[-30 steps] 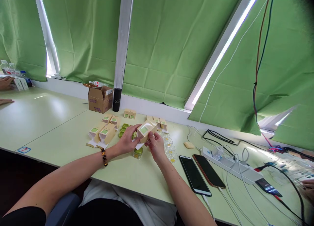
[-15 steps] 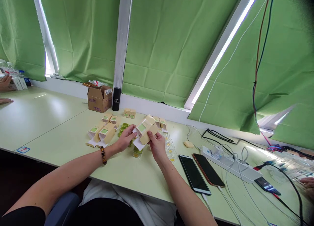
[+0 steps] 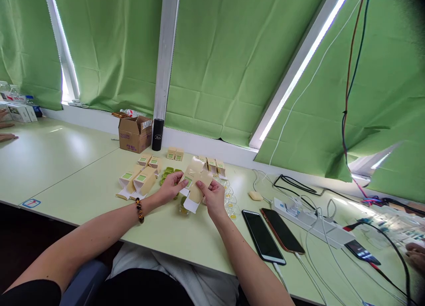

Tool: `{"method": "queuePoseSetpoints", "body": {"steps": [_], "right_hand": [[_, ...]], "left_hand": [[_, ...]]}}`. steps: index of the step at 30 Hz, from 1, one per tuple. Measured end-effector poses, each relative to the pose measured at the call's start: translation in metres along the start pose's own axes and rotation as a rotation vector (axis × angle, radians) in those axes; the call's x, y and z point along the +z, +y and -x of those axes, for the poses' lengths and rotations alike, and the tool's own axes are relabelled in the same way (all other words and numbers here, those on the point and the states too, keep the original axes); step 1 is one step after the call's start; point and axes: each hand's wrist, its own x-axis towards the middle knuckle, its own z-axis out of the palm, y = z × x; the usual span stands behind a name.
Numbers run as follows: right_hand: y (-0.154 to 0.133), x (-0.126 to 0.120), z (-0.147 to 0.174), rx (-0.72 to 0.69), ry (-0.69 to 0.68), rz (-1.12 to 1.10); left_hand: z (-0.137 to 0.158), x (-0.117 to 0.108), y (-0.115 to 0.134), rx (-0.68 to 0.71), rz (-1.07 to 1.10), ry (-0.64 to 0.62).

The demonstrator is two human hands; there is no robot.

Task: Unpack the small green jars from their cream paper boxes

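Note:
Between my two hands is a small cream carton [image 3: 203, 178] with a green square on one face and its flaps spread. My left hand [image 3: 171, 186] pinches its left edge; my right hand [image 3: 213, 195] grips the right side, thumb on the front. Just below the carton a small green jar [image 3: 183, 207] stands on the table, partly covered by it. Several green jars [image 3: 168, 171] sit behind my left hand. Clear plastic cups or lids [image 3: 231, 200] lie to the right of my right hand. Open cartons [image 3: 144, 180] stand left of my left hand.
More cartons [image 3: 175, 153] stand farther back, near a brown cardboard box [image 3: 134, 134] and a black tumbler [image 3: 157, 135]. On the right lie two phones [image 3: 264, 236], a white power strip [image 3: 312, 222] and tangled cables. Other people's hands [image 3: 6, 131] show at the far left and right edge.
The carton has turned in my hands, and its flaps are now spread wider, with one pointing up and a white one down. My hands have barely moved.

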Motion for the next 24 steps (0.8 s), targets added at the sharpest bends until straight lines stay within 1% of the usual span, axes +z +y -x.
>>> {"method": "queuePoseSetpoints", "body": {"steps": [4, 6, 7, 9, 11, 13, 15, 17, 20, 24], "right_hand": [[0.001, 0.002, 0.001, -0.015, -0.003, 0.012], [0.001, 0.003, 0.002, -0.044, -0.014, 0.019], [0.000, 0.004, 0.003, -0.070, -0.017, 0.020], [-0.001, 0.003, 0.004, -0.146, -0.010, 0.034], [-0.002, 0.002, 0.003, -0.240, 0.026, 0.083], [-0.001, 0.000, 0.002, -0.304, 0.075, 0.160], [0.001, -0.002, 0.000, -0.323, 0.112, 0.210], [0.004, -0.002, -0.002, -0.322, 0.124, 0.226], [0.005, 0.000, -0.002, -0.322, 0.126, 0.216], [0.004, 0.005, 0.000, -0.333, 0.107, 0.175]], "left_hand": [[-0.002, -0.002, 0.002, -0.017, -0.002, -0.023], [-0.003, -0.003, 0.002, 0.003, -0.041, 0.011], [-0.003, -0.004, 0.001, 0.027, -0.083, 0.052], [-0.004, -0.006, 0.000, 0.113, -0.207, 0.178], [-0.005, -0.010, -0.002, 0.248, -0.346, 0.291], [-0.006, -0.014, -0.002, 0.407, -0.462, 0.338], [-0.005, -0.018, -0.002, 0.565, -0.574, 0.333], [-0.004, -0.022, -0.002, 0.671, -0.704, 0.302], [-0.001, -0.027, -0.003, 0.713, -0.864, 0.263], [0.003, -0.031, -0.009, 0.730, -0.920, 0.223]]}}
